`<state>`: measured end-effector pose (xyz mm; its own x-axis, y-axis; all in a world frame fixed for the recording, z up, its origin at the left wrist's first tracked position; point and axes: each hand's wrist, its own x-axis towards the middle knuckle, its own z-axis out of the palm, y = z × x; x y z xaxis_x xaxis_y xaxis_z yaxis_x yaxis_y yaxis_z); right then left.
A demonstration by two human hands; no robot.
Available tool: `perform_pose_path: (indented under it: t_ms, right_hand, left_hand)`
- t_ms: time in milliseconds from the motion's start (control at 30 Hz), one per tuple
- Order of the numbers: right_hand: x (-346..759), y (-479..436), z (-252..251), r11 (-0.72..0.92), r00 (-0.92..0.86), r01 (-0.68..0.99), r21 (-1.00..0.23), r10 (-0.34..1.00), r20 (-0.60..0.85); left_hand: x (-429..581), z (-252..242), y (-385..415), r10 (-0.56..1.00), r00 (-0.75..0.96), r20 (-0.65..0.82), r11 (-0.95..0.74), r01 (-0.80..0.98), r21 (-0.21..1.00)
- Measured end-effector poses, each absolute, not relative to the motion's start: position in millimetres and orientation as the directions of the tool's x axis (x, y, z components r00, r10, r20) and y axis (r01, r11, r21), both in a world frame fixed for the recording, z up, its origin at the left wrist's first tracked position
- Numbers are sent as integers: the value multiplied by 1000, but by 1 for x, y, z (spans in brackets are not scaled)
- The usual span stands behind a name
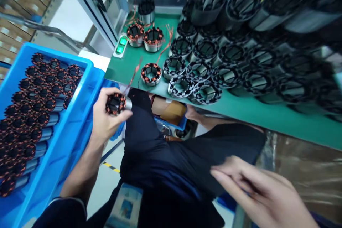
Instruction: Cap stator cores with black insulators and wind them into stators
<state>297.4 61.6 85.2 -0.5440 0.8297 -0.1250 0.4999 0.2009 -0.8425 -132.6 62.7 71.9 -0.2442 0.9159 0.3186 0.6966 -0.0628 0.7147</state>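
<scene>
My left hand is closed around a motor stator, just off the front edge of the green bench. Copper windings show on its dark slotted face, and its bare metal side points right. A reddish wire lead runs up from near it. My right hand is at the lower right, above my thigh and blurred. Its thumb and forefinger come together in a pinch; anything small between them cannot be made out. A wound stator stands on the bench edge near my left hand.
More wound stators and a switch box with green lit buttons stand at the left of the green bench. Rows of unwound stators fill its right. A blue crate of wound stators is at the left.
</scene>
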Motion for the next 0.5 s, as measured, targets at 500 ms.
perform_pose_path:
  t_ms: [500]
  right_hand:
    - [43, 283, 128, 634, -628, 772, 39, 753, 197]
  left_hand:
    - [-151, 27, 121, 780, -335, 528, -15, 834, 551]
